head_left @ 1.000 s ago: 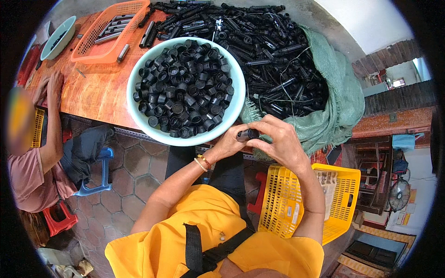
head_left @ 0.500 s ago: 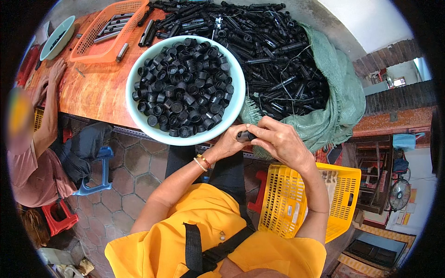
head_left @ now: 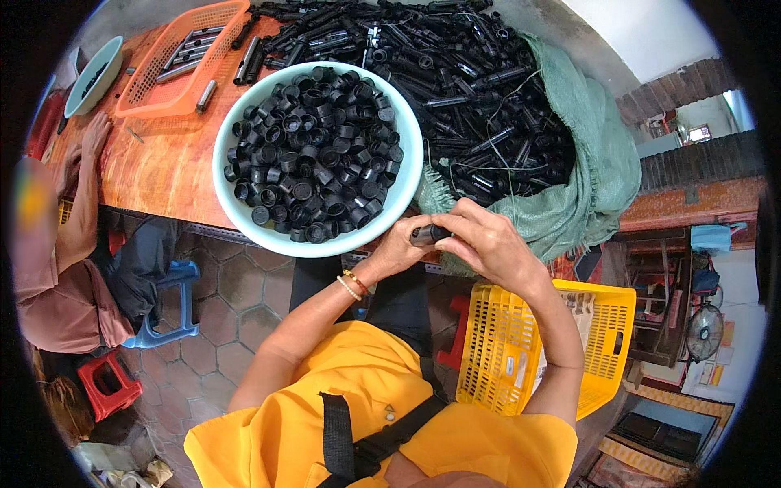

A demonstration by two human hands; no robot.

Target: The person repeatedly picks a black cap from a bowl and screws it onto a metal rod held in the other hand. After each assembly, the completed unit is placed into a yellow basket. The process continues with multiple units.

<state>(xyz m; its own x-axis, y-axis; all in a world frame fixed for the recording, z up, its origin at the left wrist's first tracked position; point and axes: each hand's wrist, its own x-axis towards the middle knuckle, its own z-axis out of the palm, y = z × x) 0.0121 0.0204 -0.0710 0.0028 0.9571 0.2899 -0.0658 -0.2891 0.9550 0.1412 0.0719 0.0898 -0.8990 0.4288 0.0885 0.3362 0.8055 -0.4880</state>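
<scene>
In front of the table edge, my left hand [head_left: 396, 251] is closed round a short black cylindrical part [head_left: 428, 235]. My right hand [head_left: 490, 244] is closed too, its thumb and fingers pressed on the right end of that part; what lies under those fingertips is hidden. Just beyond my left hand stands a pale green basin [head_left: 411, 183] heaped with small black caps [head_left: 313, 154]. Past my right hand, a green woven sack [head_left: 600, 154] lies opened out, with a large pile of black tubular parts [head_left: 488, 106] spilling from it.
An orange basket [head_left: 130, 104] of metal tubes stands at the far left, beside a smaller green bowl [head_left: 91, 77]. Another person's hand [head_left: 91, 138] rests on the wooden table [head_left: 175, 163]. A yellow crate [head_left: 496, 366] stands by my right forearm. Blue [head_left: 175, 305] and red stools [head_left: 110, 386] stand lower left.
The view has shifted slightly, so the table and basin sit a little further left and up. Both hands stay on the black part, with almost no change in grip.
</scene>
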